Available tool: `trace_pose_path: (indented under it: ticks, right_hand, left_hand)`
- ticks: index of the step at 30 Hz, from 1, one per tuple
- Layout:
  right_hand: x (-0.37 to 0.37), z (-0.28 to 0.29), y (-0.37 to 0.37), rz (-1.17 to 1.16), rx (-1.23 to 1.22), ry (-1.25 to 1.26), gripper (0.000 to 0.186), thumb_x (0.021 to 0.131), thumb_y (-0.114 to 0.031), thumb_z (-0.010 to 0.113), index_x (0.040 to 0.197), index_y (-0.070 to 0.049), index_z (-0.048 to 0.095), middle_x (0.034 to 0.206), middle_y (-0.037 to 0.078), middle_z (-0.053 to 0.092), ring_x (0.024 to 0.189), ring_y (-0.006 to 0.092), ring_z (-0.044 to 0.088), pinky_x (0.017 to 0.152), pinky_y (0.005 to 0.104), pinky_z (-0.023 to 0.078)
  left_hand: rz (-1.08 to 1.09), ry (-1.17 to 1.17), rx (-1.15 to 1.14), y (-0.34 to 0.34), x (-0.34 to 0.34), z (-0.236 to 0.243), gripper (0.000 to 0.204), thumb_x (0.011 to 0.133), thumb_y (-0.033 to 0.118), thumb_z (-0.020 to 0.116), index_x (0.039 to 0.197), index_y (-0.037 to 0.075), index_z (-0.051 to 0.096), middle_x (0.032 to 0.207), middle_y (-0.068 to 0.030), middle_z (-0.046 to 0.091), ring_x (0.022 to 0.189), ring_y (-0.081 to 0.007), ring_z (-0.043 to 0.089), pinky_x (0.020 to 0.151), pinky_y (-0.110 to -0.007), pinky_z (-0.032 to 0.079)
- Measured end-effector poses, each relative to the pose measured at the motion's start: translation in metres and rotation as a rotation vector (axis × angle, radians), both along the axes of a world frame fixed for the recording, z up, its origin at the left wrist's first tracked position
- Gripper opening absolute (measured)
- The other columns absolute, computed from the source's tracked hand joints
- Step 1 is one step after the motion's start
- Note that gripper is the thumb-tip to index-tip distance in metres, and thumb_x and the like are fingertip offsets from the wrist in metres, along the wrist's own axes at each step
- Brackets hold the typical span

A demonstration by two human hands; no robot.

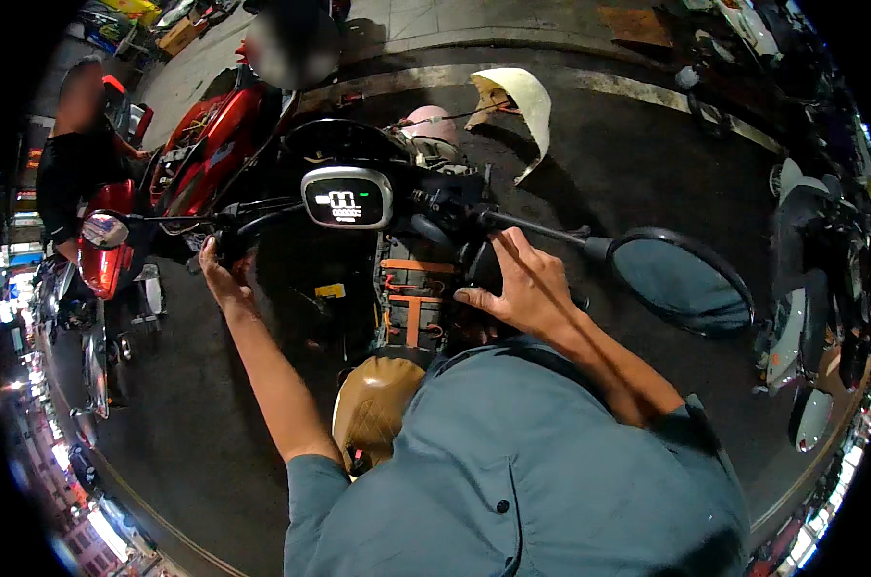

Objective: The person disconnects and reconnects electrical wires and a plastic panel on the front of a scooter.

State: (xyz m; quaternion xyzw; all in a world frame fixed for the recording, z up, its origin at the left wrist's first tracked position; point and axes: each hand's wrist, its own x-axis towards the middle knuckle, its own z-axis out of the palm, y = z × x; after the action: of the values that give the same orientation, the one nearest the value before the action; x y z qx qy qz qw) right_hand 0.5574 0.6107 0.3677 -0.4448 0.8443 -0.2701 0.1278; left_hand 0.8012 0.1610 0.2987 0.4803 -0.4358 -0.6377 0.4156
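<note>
I am astride a scooter whose lit dashboard display (347, 198) glows between the handlebars. My left hand (228, 273) is wrapped round the end of the left handlebar, with its thumb side showing and part of the fingers hidden. On the other side my right hand (530, 285) closes over the black right handlebar grip (482, 266), thumb toward me. Below the display, the open floor section bares a block with orange straps (413, 320) and wires. A tan seat (376, 396) shows beside my grey-blue shirt.
A round right mirror (682, 281) and a small left mirror (104, 230) stick out sideways. Ahead lie a cream curved body panel (532, 108) and a pink rounded object (430, 125). A red motorbike (208, 144) and a person (75, 154) are at left; parked scooters (803, 279) stand right.
</note>
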Motion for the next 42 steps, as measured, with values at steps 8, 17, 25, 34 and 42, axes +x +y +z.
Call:
trace_pose_path:
  ticks: [8,17,25,34,42]
  right_hand:
    - [-0.005,0.001,-0.001,0.027,-0.134,-0.119,0.074,0.08,-0.047,0.071,0.129,0.004,0.051,0.119,0.022,0.058,0.11,0.0395,0.06,0.093,0.0443,0.05]
    - [-0.015,0.001,0.005,0.099,-0.225,-0.246,0.057,0.077,-0.03,0.072,0.119,0.0,0.049,0.102,0.023,0.052,0.081,0.0415,0.061,0.069,0.0476,0.052]
    - [-0.017,-0.014,0.009,0.158,-0.083,-0.169,0.069,0.08,-0.039,0.075,0.127,0.003,0.047,0.105,0.022,0.05,0.083,0.0378,0.063,0.068,0.045,0.053]
    - [-0.021,-0.029,0.008,0.188,-0.141,-0.19,0.064,0.08,-0.038,0.075,0.123,0.001,0.049,0.104,0.02,0.051,0.085,0.0369,0.064,0.07,0.0443,0.054]
    - [-0.021,-0.014,0.013,0.159,-0.256,-0.242,0.042,0.073,-0.034,0.081,0.102,-0.01,0.063,0.101,0.014,0.049,0.083,0.0333,0.064,0.068,0.0436,0.053]
  left_hand:
    - [0.028,-0.122,0.085,-0.015,-0.003,-0.006,0.043,0.088,0.048,0.06,0.123,0.023,0.056,0.118,-0.0003,0.06,0.095,-0.0234,0.061,0.068,-0.039,0.051]
    - [-0.023,-0.046,-0.056,0.024,-0.033,0.024,0.043,0.097,0.043,0.04,0.109,0.005,0.057,0.073,-0.0154,0.066,0.045,-0.0324,0.058,0.042,-0.04,0.05]
    - [-0.005,-0.109,-0.03,0.05,-0.049,0.046,0.054,0.098,0.046,0.033,0.105,-0.001,0.059,0.073,-0.0178,0.068,0.055,-0.0348,0.065,0.045,-0.038,0.055]
    - [-0.025,-0.113,-0.047,0.042,-0.045,0.039,0.051,0.098,0.045,0.035,0.1,0.001,0.061,0.073,-0.0167,0.068,0.052,-0.0329,0.065,0.046,-0.038,0.056]
    - [-0.022,-0.133,-0.111,0.049,-0.05,0.043,0.045,0.098,0.042,0.037,0.098,0.004,0.061,0.073,-0.0151,0.069,0.05,-0.0287,0.064,0.043,-0.034,0.054]
